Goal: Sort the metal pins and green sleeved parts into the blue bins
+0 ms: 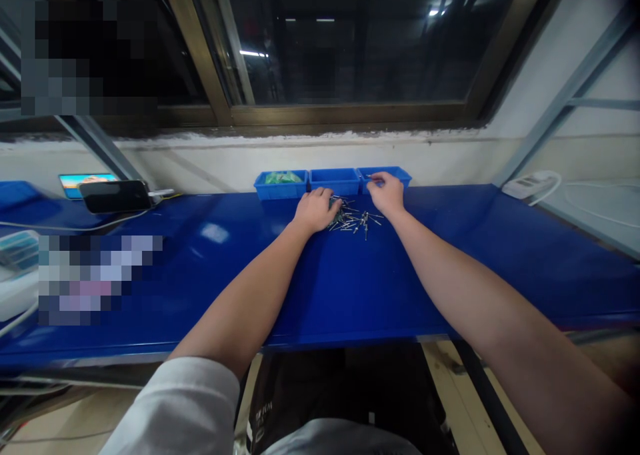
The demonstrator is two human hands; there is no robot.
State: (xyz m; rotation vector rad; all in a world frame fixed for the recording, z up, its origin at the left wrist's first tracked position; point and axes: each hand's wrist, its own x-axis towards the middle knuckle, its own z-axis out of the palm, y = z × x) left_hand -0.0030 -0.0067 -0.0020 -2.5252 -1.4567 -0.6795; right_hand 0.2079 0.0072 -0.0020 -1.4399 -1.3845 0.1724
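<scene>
A loose pile of small metal pins (356,220) lies on the blue table (350,281) in front of three blue bins. My left hand (316,209) rests on the left edge of the pile, fingers curled over some pins. My right hand (385,190) is raised at the rim of the right bin (400,173), fingertips pinched on a thin pin over that bin. The middle bin (334,181) looks bare inside. The left bin (280,184) holds green parts.
A dark phone (115,195) and a lit screen (83,180) lean at the back left with cables. A white power strip (529,184) lies at the right. A window and wall run behind the bins. Blurred items sit at the left.
</scene>
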